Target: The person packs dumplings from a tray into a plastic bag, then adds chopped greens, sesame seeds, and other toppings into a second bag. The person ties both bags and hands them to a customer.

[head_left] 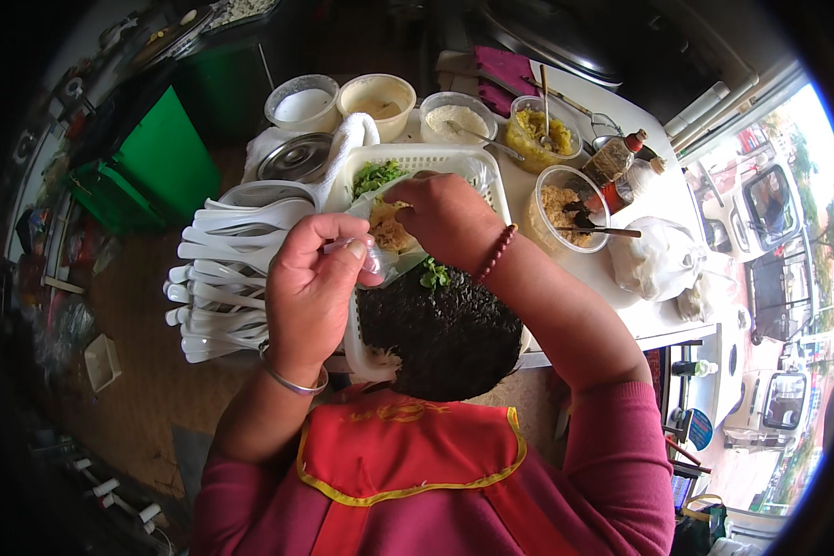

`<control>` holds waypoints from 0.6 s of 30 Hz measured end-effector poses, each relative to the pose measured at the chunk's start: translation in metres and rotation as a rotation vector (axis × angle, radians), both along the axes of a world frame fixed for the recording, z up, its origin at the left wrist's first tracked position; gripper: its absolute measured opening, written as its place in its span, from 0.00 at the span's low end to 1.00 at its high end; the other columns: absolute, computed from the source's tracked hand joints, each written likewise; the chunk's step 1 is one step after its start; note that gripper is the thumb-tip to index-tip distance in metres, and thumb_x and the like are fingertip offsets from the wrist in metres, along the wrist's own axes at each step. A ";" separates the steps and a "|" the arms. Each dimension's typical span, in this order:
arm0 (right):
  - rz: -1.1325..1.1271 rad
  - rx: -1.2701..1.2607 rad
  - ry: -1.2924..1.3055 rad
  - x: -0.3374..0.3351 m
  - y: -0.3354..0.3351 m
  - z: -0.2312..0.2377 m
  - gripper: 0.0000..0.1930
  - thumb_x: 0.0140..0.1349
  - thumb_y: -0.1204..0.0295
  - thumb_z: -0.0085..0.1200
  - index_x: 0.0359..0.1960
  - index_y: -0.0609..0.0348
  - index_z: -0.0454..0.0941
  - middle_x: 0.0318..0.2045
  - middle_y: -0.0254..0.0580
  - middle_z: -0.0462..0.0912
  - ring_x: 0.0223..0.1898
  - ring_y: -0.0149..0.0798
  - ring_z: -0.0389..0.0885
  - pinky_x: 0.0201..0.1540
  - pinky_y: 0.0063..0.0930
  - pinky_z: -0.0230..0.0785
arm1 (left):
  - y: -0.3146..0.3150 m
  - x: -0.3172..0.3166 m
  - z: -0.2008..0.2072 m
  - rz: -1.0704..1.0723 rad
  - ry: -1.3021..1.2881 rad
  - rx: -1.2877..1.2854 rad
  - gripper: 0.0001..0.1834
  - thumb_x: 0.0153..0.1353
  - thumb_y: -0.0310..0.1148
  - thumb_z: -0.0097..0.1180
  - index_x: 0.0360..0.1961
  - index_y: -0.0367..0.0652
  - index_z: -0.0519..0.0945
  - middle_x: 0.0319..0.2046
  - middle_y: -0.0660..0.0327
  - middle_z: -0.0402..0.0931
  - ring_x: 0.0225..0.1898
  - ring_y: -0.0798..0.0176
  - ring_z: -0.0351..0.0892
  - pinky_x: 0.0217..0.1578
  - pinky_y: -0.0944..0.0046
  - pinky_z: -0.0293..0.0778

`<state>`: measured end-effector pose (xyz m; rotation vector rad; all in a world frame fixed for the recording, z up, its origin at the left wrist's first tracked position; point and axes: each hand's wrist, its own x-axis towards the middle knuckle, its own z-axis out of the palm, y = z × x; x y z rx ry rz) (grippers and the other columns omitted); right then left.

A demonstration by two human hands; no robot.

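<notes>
My left hand (317,269) is closed, thumb and fingers pinching the edge of a clear plastic bag (406,263). Bent over the bag's other side, my right hand (445,215) has its fingers curled together on the plastic; its fingertips are partly hidden. Yellowish shredded food (391,232) shows between my hands; whether it lies inside the bag I cannot tell. Below is a white plastic basket (500,199). Green herb leaves (376,176) lie at its far left, and a dark, crinkled mass of dried seaweed (440,329) fills its near part.
White soup spoons (222,278) are piled left of the basket. Behind stand tubs of white powder (302,104) and yellow pickles (542,137). To the right are a tub of shredded food (558,208), a sauce bottle (616,157) and a white plastic bag (656,258).
</notes>
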<state>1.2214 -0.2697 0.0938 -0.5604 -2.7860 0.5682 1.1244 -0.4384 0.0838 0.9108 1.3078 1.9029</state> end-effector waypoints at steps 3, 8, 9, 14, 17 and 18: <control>0.064 0.176 0.076 0.004 0.011 -0.010 0.09 0.56 0.73 0.56 0.39 0.56 0.84 0.33 0.50 0.84 0.36 0.52 0.83 0.42 0.40 0.76 | -0.002 -0.003 -0.001 0.039 0.047 0.009 0.08 0.65 0.21 0.50 0.44 0.36 0.76 0.34 0.62 0.76 0.33 0.72 0.76 0.34 0.68 0.80; 0.177 0.061 0.262 0.064 0.006 0.014 0.09 0.56 0.72 0.57 0.38 0.57 0.83 0.41 0.47 0.82 0.41 0.51 0.82 0.42 0.41 0.76 | -0.009 0.000 0.007 0.212 0.396 -0.109 0.14 0.57 0.22 0.59 0.46 0.39 0.77 0.42 0.58 0.73 0.39 0.67 0.75 0.35 0.69 0.76; 0.157 0.086 0.229 0.085 -0.002 0.023 0.09 0.55 0.72 0.59 0.38 0.56 0.82 0.43 0.47 0.81 0.41 0.51 0.82 0.43 0.41 0.77 | -0.014 0.003 0.011 0.306 0.696 -0.070 0.15 0.55 0.23 0.62 0.45 0.40 0.78 0.43 0.58 0.72 0.39 0.64 0.75 0.36 0.67 0.75; 0.281 -0.019 -0.084 0.150 -0.065 0.022 0.27 0.45 0.60 0.68 0.48 0.56 0.79 0.53 0.46 0.77 0.56 0.49 0.73 0.59 0.43 0.66 | -0.049 0.026 0.022 -0.335 1.294 -0.020 0.24 0.46 0.43 0.70 0.43 0.46 0.79 0.44 0.59 0.69 0.44 0.55 0.70 0.43 0.57 0.70; 0.290 0.062 -0.125 0.155 -0.081 -0.002 0.34 0.45 0.58 0.68 0.57 0.56 0.74 0.58 0.48 0.73 0.62 0.50 0.67 0.65 0.45 0.60 | -0.050 0.044 0.002 -0.471 1.412 -0.178 0.29 0.43 0.43 0.70 0.47 0.46 0.77 0.46 0.58 0.68 0.48 0.54 0.69 0.47 0.57 0.71; 0.291 0.095 -0.124 0.155 -0.082 -0.009 0.36 0.46 0.58 0.67 0.58 0.56 0.73 0.59 0.48 0.72 0.63 0.50 0.66 0.66 0.45 0.58 | -0.048 0.046 -0.007 -0.430 1.522 -0.235 0.25 0.44 0.38 0.68 0.45 0.45 0.78 0.44 0.59 0.71 0.45 0.56 0.71 0.47 0.58 0.72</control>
